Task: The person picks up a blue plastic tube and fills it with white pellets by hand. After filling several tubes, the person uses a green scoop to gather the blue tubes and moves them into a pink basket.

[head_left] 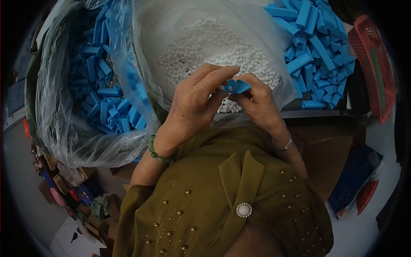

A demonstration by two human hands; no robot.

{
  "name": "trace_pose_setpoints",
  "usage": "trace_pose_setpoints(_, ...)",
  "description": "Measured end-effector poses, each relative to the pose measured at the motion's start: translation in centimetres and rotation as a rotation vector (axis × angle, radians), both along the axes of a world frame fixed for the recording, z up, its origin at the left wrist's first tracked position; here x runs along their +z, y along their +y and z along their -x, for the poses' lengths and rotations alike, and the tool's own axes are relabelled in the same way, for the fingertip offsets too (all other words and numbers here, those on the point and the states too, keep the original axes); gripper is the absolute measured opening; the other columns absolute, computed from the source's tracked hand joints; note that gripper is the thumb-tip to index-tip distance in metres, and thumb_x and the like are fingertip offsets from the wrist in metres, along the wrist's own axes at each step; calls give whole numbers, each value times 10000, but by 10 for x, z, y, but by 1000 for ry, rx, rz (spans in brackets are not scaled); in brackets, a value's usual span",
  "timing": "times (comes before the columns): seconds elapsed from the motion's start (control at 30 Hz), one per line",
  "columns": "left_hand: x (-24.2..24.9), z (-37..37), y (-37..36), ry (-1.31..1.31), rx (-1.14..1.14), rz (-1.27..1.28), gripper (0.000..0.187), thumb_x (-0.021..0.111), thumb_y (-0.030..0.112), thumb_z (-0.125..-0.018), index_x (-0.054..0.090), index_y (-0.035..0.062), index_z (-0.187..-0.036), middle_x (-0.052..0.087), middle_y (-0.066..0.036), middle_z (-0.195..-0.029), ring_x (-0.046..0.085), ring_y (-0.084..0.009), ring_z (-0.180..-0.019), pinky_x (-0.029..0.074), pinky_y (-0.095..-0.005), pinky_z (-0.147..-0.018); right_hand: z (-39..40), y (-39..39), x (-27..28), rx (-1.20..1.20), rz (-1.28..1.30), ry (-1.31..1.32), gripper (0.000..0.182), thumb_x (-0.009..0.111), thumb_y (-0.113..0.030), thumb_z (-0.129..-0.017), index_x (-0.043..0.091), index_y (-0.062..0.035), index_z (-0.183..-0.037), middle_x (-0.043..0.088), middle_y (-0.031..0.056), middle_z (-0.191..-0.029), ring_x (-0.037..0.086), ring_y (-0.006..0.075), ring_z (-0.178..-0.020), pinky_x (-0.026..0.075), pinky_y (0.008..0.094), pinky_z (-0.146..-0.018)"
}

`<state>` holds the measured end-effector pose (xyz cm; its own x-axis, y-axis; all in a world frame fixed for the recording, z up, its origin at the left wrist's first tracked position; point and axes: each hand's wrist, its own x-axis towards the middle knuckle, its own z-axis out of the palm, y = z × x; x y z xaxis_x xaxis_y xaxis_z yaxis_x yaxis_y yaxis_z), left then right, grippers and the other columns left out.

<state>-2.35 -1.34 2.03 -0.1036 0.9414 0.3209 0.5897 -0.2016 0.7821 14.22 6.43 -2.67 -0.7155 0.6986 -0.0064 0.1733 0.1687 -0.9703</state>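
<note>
In front of the chest, my two hands meet at a small blue piece [241, 87] with an open, cup-like end facing right. My left hand [198, 91] has its thumb and fingers closed at the piece's left side, where a small white bit shows between them. The fingers of my right hand [258, 102] are wrapped round the right side of the same piece. Beneath and beyond both hands lies a spread of small white pellets [209, 47] in a clear plastic bag [150, 25].
At left, a plastic-lined sack [55, 124] holds many blue pieces [96, 68]. A heap of blue pieces [321, 47] lies at upper right beside a pink basket [364, 47]. A cardboard box [321, 150] and a blue package [353, 175] are lower right.
</note>
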Motion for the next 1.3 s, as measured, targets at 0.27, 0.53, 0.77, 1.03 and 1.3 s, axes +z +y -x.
trace_pose_setpoints(0.27, 8, 4, -2, -32, 55, 24, 461, 711, -93, -719, 642, 42, -1154, 663, -84, -973, 654, -164, -852, 526, -258, -687, 0, 1, -1, 8, 30, 52, 234, 667, 10, -836, 616, -2, -1064, 609, 104, -958, 654, 214, -831, 519, 323, -698)
trace_pose_setpoints(0.53, 3, 12, -2, -110, 63, 108, 455, 745, -16, -736, 639, 43, -1174, 657, -101, -1047, 649, -198, -937, 520, -299, -787, 1, 0, 2, 29, 109, 151, 233, 668, 6, -846, 614, 21, -1072, 608, 90, -994, 637, 148, -865, 519, 285, -708)
trace_pose_setpoints(0.77, -31, 3, -11, -719, -106, 177, 334, 683, 47, -841, 620, 38, -1169, 562, -97, -1229, 559, -211, -1116, 474, -341, -926, -4, 1, 9, 122, 315, 155, 288, 659, -73, -878, 585, 4, -1146, 616, 81, -953, 639, 161, -854, 516, 281, -701)
trace_pose_setpoints(1.03, -33, 0, -15, -1002, -131, 258, 283, 617, 46, -899, 617, 38, -1182, 520, -85, -1281, 530, -169, -1127, 488, -301, -898, -8, 8, -3, 214, 953, 397, 674, 651, -456, -883, 468, 54, -1284, 622, 175, -1096, 669, 288, -933, 576, 403, -796)
trace_pose_setpoints(1.3, -37, 2, -16, -1108, -158, 223, 296, 590, 80, -907, 640, 38, -1195, 543, -80, -1235, 545, -150, -1035, 497, -267, -823, -7, 7, 2, 317, 974, 558, 535, 637, -308, -921, 487, 39, -1300, 615, 169, -1141, 656, 309, -1017, 564, 412, -860)
